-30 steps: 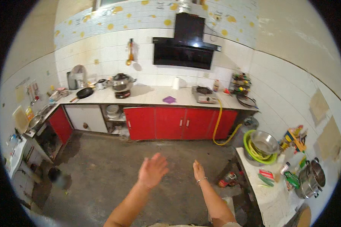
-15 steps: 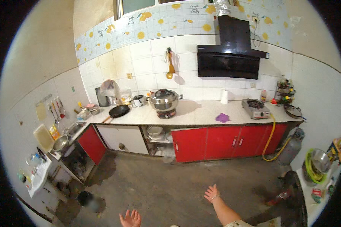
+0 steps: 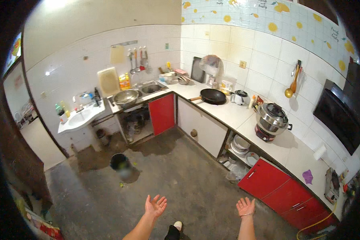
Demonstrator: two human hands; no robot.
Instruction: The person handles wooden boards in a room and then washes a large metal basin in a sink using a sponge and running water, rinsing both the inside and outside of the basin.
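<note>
In the head view, the bare left hand (image 3: 156, 206) hangs palm-up over the grey concrete floor (image 3: 180, 164), fingers spread; the round black bucket (image 3: 118, 161) is toward its 11 o'clock. The bare right hand (image 3: 245, 207) is likewise palm-up, fingers spread, with the red rectangular cabinet door (image 3: 263, 178) toward its 1 o'clock. Near 12 o'clock, the lidded silver metal pot (image 3: 268, 119) tops the white counter (image 3: 294, 150).
</note>
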